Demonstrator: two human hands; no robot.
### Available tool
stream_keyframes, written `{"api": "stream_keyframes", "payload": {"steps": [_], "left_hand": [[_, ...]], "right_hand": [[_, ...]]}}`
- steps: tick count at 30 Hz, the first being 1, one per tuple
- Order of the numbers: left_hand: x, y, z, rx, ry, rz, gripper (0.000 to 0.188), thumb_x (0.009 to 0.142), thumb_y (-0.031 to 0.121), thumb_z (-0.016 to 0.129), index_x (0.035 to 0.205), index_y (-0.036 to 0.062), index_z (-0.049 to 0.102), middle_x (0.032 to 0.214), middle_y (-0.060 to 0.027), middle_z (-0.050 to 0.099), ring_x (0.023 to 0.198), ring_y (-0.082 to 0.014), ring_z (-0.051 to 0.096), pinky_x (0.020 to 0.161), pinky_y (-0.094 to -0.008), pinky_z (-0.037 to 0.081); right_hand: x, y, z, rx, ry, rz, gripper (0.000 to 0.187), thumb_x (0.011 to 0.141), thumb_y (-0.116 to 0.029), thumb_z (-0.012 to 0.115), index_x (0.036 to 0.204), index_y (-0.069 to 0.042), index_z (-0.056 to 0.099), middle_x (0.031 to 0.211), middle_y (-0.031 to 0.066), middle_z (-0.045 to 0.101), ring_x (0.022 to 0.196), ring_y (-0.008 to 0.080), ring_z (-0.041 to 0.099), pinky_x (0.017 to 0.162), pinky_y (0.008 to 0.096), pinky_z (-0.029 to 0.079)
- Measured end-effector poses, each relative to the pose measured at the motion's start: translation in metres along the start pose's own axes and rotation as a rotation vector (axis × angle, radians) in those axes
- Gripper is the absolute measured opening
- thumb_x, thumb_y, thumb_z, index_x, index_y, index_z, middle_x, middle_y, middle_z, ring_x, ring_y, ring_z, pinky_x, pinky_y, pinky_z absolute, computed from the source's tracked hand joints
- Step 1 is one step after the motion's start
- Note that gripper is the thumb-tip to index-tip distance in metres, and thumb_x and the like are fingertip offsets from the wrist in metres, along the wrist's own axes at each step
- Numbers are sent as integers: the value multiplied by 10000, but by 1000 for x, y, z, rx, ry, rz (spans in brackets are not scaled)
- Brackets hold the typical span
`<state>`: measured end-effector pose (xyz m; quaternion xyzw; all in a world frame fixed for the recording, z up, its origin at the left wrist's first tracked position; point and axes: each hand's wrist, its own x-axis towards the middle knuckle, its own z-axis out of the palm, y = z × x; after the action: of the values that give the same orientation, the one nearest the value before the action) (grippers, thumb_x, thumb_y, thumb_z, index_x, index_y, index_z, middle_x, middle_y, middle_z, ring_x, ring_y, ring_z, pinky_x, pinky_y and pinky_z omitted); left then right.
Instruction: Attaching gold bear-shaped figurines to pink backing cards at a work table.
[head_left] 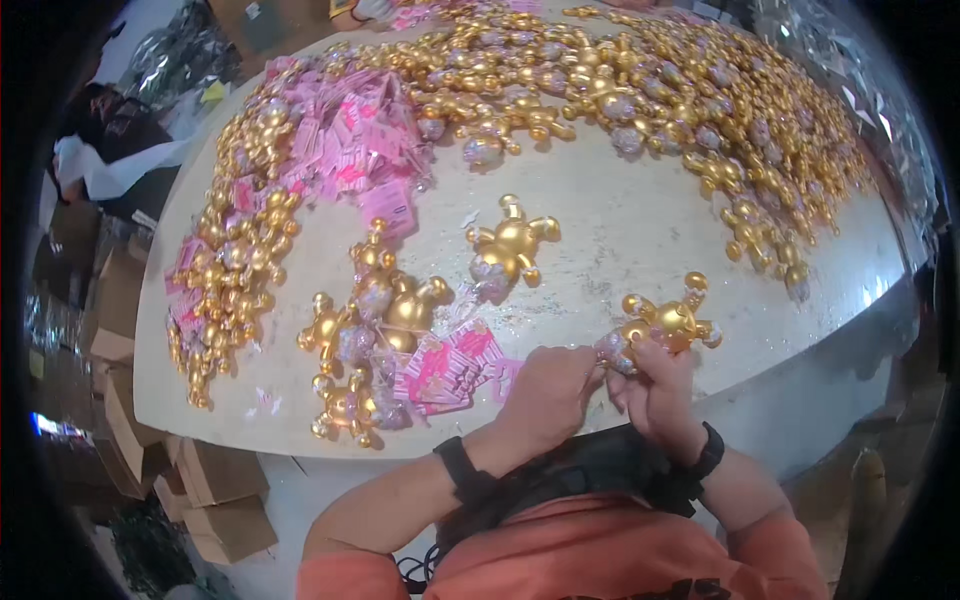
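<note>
A shiny gold bear-shaped figure [676, 318] with a glittery, clear-looking head is held over the near right part of the table. My right hand [660, 388] is closed round it from below, the thumb resting on its body. At its glittery end my left hand [548, 392] is closed in a pinch; what lies between those fingertips is too small to tell. Left of my left hand lie pink printed cards [445, 372], partly overlapping. Beside them are several loose gold bears [345, 408]. Another gold bear [513, 240] lies alone near the table's middle.
Piles of gold bears [780, 120] spread along the far and right edges, with more bears [225, 285] down the left. A heap of pink cards [350, 135] sits at the far left of the pale table [590, 225]. Cardboard boxes [222, 500] stand on the floor at left.
</note>
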<state>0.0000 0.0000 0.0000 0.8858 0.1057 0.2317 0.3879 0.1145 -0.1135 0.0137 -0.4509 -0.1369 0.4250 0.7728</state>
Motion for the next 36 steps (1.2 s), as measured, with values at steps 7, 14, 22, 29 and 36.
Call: {"api": "stream_keyframes", "payload": {"steps": [7, 14, 22, 29, 36], "left_hand": [[-3, -6, 0, -25, 83, 68, 119, 818, 98, 623, 881, 42, 539, 696, -155, 539, 660, -362, 548, 603, -448, 413], [-6, -10, 9, -13, 129, 72, 103, 840, 95, 597, 846, 32, 516, 700, -160, 535, 666, -372, 542, 599, -455, 407], [0, -1, -3, -129, 103, -16, 167, 894, 170, 552, 805, 33, 514, 677, -181, 534, 648, -392, 534, 596, -467, 400], [1, 1, -8, -282, -15, -167, 167, 894, 166, 543, 813, 22, 560, 727, -186, 590, 731, -403, 564, 655, -483, 429], [4, 14, -18, -350, -67, -251, 221, 942, 183, 487, 883, 12, 614, 763, -117, 657, 710, -241, 637, 684, -338, 488]], "right_hand": [[4, 0, 3, -23, -13, -3, 256, 868, -174, 604, 991, 45, 549, 827, 148, 646, 487, 156, 547, 365, 244, 401], [1, 5, 12, -7, 32, 20, 275, 876, -193, 585, 999, 50, 549, 835, 151, 643, 472, 157, 537, 349, 252, 402], [2, -2, 10, -33, -37, 28, 289, 884, -200, 588, 1026, 49, 553, 816, 131, 627, 512, 162, 558, 383, 255, 431], [6, -9, -3, -27, -130, 75, 298, 870, -201, 612, 1034, 41, 557, 830, 124, 622, 561, 167, 582, 417, 262, 454], [4, -4, 3, -40, -137, 16, 233, 854, -149, 615, 1004, 26, 582, 800, 89, 615, 595, 152, 589, 447, 268, 478]]}}
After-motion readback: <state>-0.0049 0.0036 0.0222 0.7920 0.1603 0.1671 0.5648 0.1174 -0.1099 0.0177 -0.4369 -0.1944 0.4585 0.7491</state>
